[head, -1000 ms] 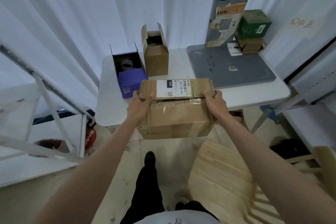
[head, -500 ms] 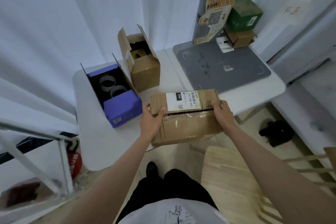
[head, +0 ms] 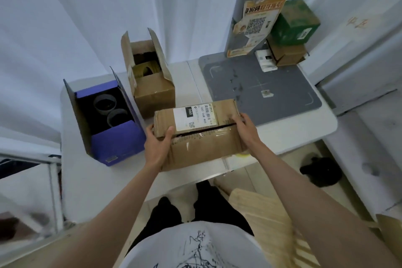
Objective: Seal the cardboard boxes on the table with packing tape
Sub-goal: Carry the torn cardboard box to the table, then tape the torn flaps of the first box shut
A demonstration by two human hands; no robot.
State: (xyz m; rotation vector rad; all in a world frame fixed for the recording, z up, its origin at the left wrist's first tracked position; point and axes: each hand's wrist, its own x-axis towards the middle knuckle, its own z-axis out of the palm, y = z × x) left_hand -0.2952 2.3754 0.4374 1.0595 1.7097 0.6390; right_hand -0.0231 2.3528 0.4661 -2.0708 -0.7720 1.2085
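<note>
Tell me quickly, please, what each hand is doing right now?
Left hand: grips the left end of the labelled cardboard box.
Right hand: grips the box's right end.

Looks like a small parcel shipping station: white tabletop (head: 87,180) with a grey weighing platform (head: 272,85), a QR-code poster (head: 256,22) on its post, labelled cardboard boxes, white curtains (head: 87,17) all around.

soft, even, cool-white light, fairly bright; no single source visible. shadows faint, diffuse under the box (head: 200,137) and beside the purple box (head: 113,135). mild glare on tape across the box top. strong wide-angle bending at the edges; curtain (head: 87,17) folds and lower-left frame (head: 52,180) smeared, soft. label text only partly legible.
</note>
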